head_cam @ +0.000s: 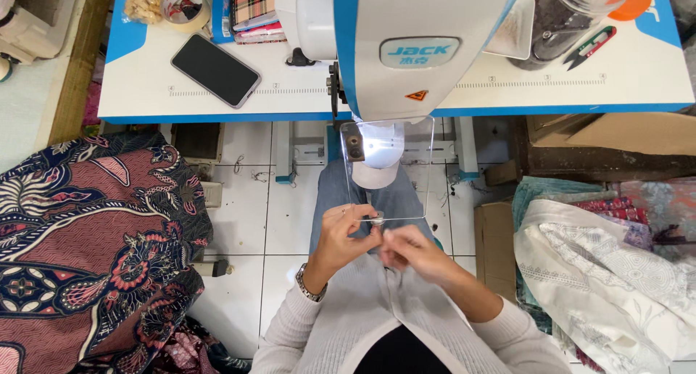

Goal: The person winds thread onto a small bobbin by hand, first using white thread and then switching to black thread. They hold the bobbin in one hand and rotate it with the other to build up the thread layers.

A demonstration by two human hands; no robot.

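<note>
Pinching a small silvery round bobbin [376,218], left hand [346,236] and right hand [411,249] fingertips could fumble it; it'd drop toward six o'clock.

Phone screen, machine labels, cardboard boxes, one bag.
Dark, blank rectangular smartphone screen [216,69] lies tilted on the white table at 11 o'clock; light-blue rounded maker's label [420,52] on the grey sewing-machine head at 12, small orange triangular warning sticker [416,95] just below it; clear plastic bag of pale bits [147,0] at the top-left corner; brown cardboard box [494,245] on the floor at 3 to 4 o'clock, flat brown cardboard piece [612,132] at 2.
</note>
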